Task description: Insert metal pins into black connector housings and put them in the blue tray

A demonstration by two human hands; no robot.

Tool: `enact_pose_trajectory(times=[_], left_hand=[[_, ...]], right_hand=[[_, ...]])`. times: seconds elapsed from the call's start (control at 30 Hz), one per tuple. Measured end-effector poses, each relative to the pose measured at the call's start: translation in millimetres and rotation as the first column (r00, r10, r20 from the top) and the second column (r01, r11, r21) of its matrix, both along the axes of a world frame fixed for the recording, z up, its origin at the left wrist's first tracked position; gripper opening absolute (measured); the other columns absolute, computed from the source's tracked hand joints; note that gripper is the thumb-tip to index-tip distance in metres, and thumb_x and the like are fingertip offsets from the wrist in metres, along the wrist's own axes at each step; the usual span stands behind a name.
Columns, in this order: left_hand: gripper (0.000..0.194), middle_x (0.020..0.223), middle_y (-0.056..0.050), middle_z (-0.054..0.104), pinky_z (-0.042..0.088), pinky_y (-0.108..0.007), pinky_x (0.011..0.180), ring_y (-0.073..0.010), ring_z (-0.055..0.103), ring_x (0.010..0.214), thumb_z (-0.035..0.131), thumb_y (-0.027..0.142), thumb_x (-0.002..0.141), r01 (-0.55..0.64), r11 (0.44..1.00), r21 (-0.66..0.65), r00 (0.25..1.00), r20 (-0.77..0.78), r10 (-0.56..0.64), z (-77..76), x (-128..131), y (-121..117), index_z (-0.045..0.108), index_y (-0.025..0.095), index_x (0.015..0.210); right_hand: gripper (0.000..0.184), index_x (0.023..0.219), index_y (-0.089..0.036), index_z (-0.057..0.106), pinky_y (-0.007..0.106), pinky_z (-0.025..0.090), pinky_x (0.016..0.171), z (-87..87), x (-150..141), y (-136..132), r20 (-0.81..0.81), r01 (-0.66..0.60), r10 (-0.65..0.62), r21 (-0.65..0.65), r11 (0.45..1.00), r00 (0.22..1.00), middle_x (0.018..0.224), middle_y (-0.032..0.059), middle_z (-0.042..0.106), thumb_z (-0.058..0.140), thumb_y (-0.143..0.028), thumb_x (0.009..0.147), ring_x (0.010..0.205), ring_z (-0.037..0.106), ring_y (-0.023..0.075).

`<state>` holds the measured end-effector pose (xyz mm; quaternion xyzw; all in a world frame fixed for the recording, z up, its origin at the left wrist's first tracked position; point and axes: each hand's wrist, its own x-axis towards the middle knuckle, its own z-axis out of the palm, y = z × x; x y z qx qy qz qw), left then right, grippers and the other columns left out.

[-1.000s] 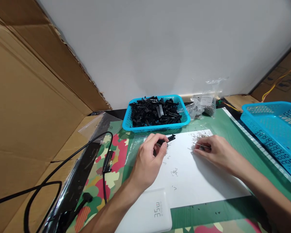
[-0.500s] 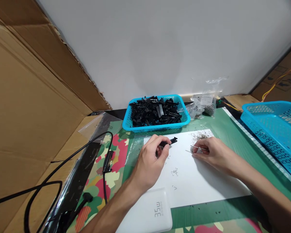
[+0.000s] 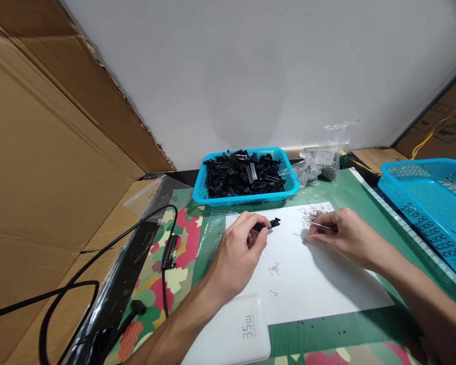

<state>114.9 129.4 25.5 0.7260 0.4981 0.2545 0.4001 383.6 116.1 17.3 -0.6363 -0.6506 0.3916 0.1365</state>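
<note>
My left hand (image 3: 238, 251) is closed on a small black plastic part (image 3: 274, 223), whose notched end sticks out past the fingertips to the right. Between the thumb and fingers of my right hand (image 3: 340, 233) is a thin metal rod (image 3: 319, 225), its tip pointing left toward a pile of tiny bent wire pieces (image 3: 314, 213). Whether the rod is a needle or one arm of tweezers I cannot tell. Under both hands lies a white sheet of paper (image 3: 327, 284), with a few loose wire pieces (image 3: 274, 268) near its middle.
Behind the paper stands a blue basket (image 3: 247, 202) heaped with black plastic parts. Clear bags (image 3: 329, 167) sit beside it, and another blue basket (image 3: 421, 175) is at right. A white power bank (image 3: 231, 334) lies in front; a black cable (image 3: 127, 233) loops at left.
My right hand has shifted slightly right and up with the metal rod, away from the black part. My left hand stays nearly in place, still holding the black part.
</note>
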Motion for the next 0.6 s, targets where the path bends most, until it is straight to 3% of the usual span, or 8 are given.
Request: enact_pose_trajectory(times=[0.13, 0.3, 0.43, 0.6], left_hand=[[0.016, 0.100, 0.001, 0.064, 0.042, -0.028, 0.074, -0.0133, 0.055, 0.079, 0.056, 0.028, 0.105, 0.005, 1.000, -0.010, 1.000, 0.010, -0.005, -0.2, 0, 0, 0.071, 0.023, 0.105], [0.021, 0.106, 0.000, 0.064, 0.042, -0.027, 0.072, -0.0130, 0.059, 0.085, 0.061, 0.026, 0.103, 0.043, 0.995, -0.093, 0.995, 0.089, -0.034, 0.6, 0, -1, 0.081, 0.028, 0.107], [0.019, 0.107, -0.001, 0.063, 0.043, -0.028, 0.078, -0.0144, 0.059, 0.092, 0.063, 0.032, 0.103, 0.124, 0.982, -0.140, 0.980, 0.172, -0.099, 4.8, -1, -3, 0.081, 0.030, 0.110], [0.020, 0.107, -0.001, 0.061, 0.043, -0.027, 0.079, -0.0145, 0.057, 0.095, 0.061, 0.036, 0.106, 0.259, 0.949, -0.180, 0.939, 0.278, -0.204, 12.3, 0, -6, 0.078, 0.028, 0.112]], right_hand=[[0.026, 0.076, -0.019, 0.077, 0.029, 0.030, 0.056, 4.2, -3, -2, -0.058, 0.055, -0.051, 0.062, 0.997, 0.997, 0.064, 0.0010, 0.058, 0.066, -0.039, 0.088, 0.062, 0.044, 0.0157], [0.030, 0.083, -0.018, 0.077, 0.029, 0.022, 0.054, 11.2, -18, -9, -0.377, 0.220, -0.159, 0.125, 0.967, 0.912, 0.060, -0.0035, 0.039, 0.074, -0.047, 0.090, 0.058, 0.031, 0.0131], [0.024, 0.085, -0.019, 0.077, 0.028, 0.024, 0.054, 8.5, -33, -18, -0.529, 0.233, -0.106, 0.180, 0.956, 0.842, 0.063, -0.0037, 0.039, 0.078, -0.041, 0.091, 0.057, 0.033, 0.0120], [0.017, 0.089, -0.021, 0.079, 0.028, 0.024, 0.052, 3.3, -44, -28, -0.548, 0.201, -0.040, 0.237, 0.950, 0.836, 0.060, -0.0051, 0.038, 0.079, -0.038, 0.092, 0.055, 0.031, 0.0114]])
